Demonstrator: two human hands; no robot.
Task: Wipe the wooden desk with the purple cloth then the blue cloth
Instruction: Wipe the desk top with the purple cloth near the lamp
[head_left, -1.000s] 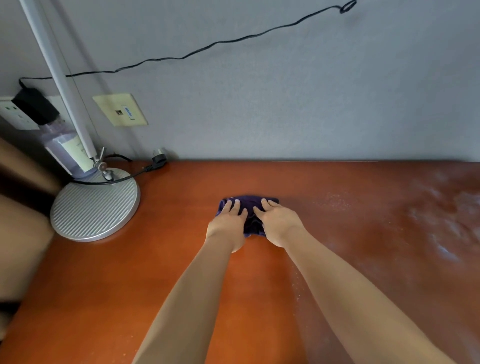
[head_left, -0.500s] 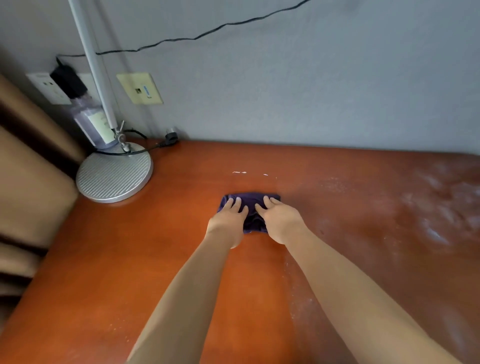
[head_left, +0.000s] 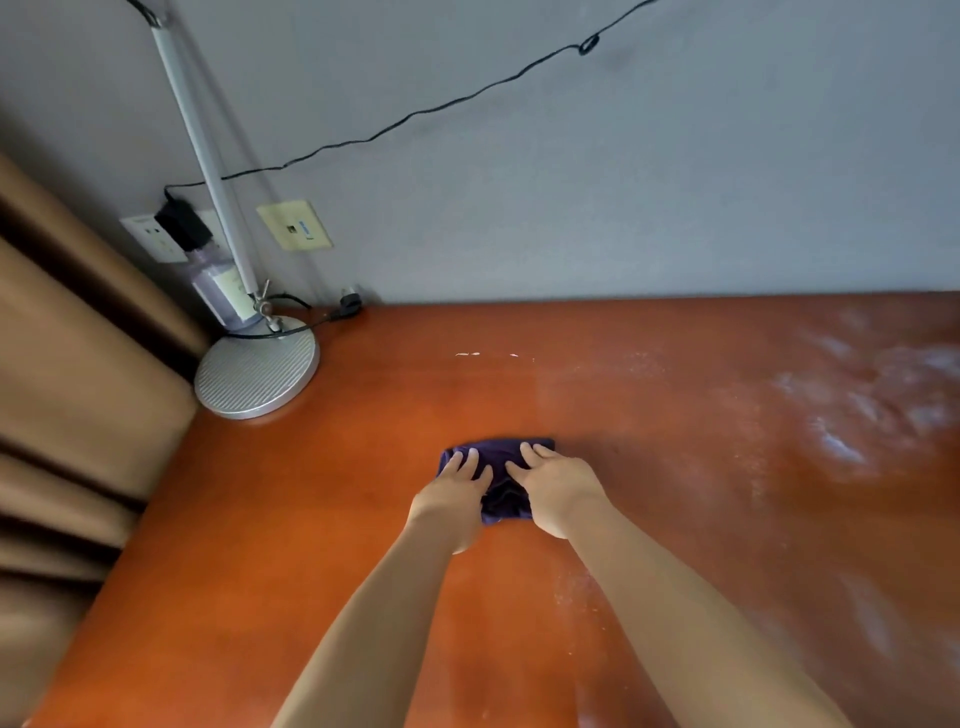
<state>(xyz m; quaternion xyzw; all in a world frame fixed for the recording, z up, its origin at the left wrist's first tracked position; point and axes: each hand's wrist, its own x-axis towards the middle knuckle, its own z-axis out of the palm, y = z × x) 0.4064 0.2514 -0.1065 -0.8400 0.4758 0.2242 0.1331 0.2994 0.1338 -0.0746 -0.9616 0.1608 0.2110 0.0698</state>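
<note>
A folded purple cloth (head_left: 500, 457) lies on the reddish wooden desk (head_left: 337, 519) a little left of centre. My left hand (head_left: 453, 499) presses flat on the cloth's left half, fingers straight and pointing toward the wall. My right hand (head_left: 558, 488) presses on its right half the same way. Both hands cover most of the cloth. The desk's right side carries a whitish dusty film (head_left: 852, 415). A few white specks (head_left: 470, 354) lie beyond the cloth. No blue cloth is in view.
A silver desk lamp base (head_left: 257, 374) with its slanted pole stands at the desk's back left corner, next to a clear bottle (head_left: 218, 291). A black cable (head_left: 415, 111) runs along the grey wall. A brown curtain (head_left: 67, 389) hangs at the left edge.
Both hands have dragged the cloth back from the wall toward me, leaving white specks on the desk where it was. The view has also swung left, showing more curtain.
</note>
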